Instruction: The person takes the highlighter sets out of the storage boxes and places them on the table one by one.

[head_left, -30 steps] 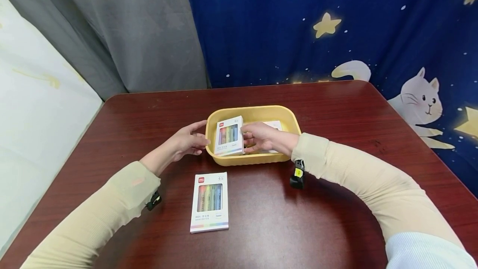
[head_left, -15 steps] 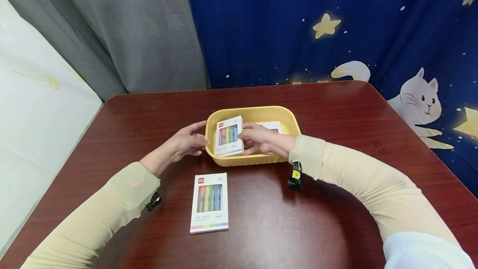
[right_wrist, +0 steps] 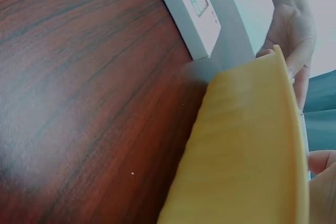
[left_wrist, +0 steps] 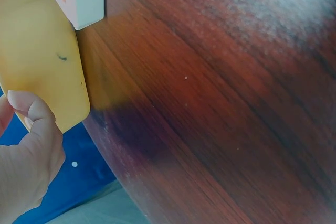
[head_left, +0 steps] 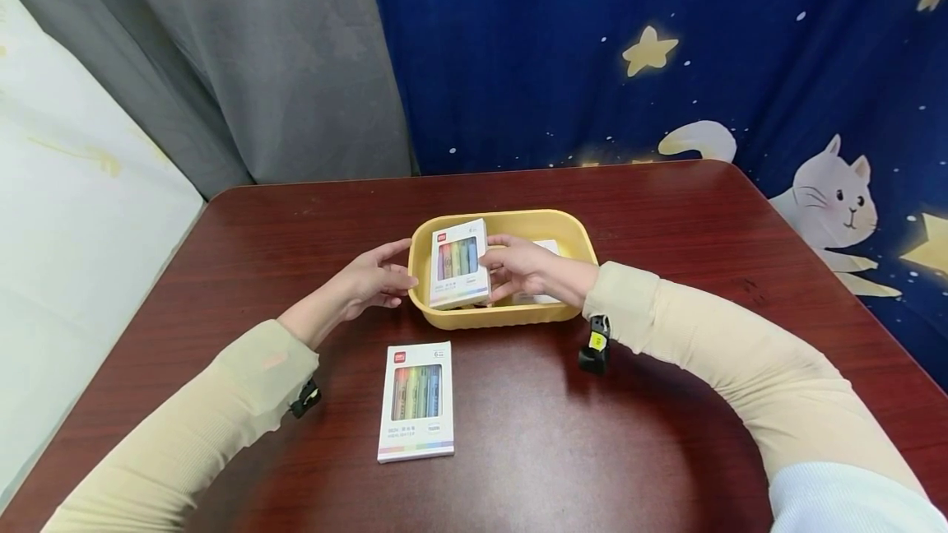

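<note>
In the head view my right hand (head_left: 524, 268) grips the right side of a white highlighter box (head_left: 457, 265) inside a yellow plastic bin (head_left: 459, 318). The box is tilted, its window showing a row of coloured highlighters. Behind my right hand, partly hidden, another white box (head_left: 550, 246) lies in the bin. My left hand (head_left: 370, 280) holds the bin's left end, thumb and index finger at the rim; the left wrist view shows its thumb (left_wrist: 32, 109) against the yellow wall. On the table in front of the bin lies one more highlighter box (head_left: 416, 403), face up.
The dark red wooden table (head_left: 578, 451) carries the bin near its middle. A grey curtain (head_left: 296, 64) and a blue star-patterned curtain (head_left: 533, 56) hang behind it. Black wrist cameras sit under both sleeves.
My right hand has raised the highlighter box slightly and shifted it a little to the right within the bin. The left hand, bin and front box stay where they were.
</note>
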